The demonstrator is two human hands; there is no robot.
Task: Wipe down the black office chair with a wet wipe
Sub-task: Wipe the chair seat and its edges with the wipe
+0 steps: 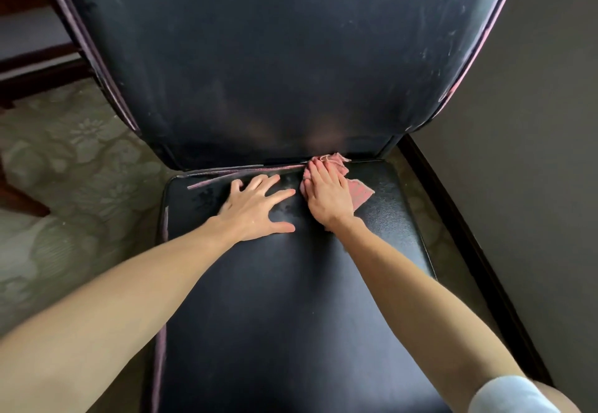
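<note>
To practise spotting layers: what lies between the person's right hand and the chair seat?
A crumpled pink wipe, pressed under the right hand against the seat, close to the backrest crease. The head view shows it.

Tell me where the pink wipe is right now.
In the head view the pink wipe lies under the right hand at the back of the seat, right of centre, against the crease below the backrest.

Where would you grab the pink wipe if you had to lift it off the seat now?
The loose corner of the wipe sticking out right of the right hand, coming from the right. It lies flat and free on the seat; the middle is under the palm and the far end is bunched against the backrest.
</note>
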